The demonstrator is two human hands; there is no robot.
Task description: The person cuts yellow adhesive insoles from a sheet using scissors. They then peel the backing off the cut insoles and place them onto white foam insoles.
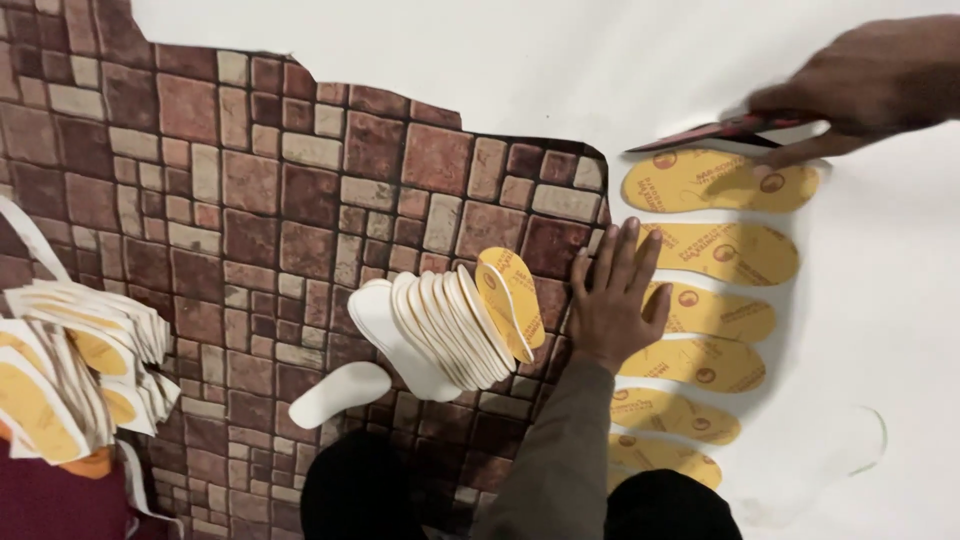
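My left hand (612, 305), in a grey sleeve, lies flat and open on the floor where the brick-pattern sheet (250, 200) meets a column of several yellow insoles (725, 252); its fingers touch the second and third. My right hand (860, 80) reaches out at the top right and pinches a dark red insole (715, 132), held tilted just above the topmost yellow insole (720, 182). A fanned stack of white insoles (435, 335), with a yellow-faced one (512, 295) at its end, leans just left of my left hand.
A single white insole (340, 394) lies near my knee (360, 490). A loose pile of white and yellow insoles (70, 370) sits at the left edge. The white floor (880, 320) extends right, with a pale insole shape (830, 455) on it.
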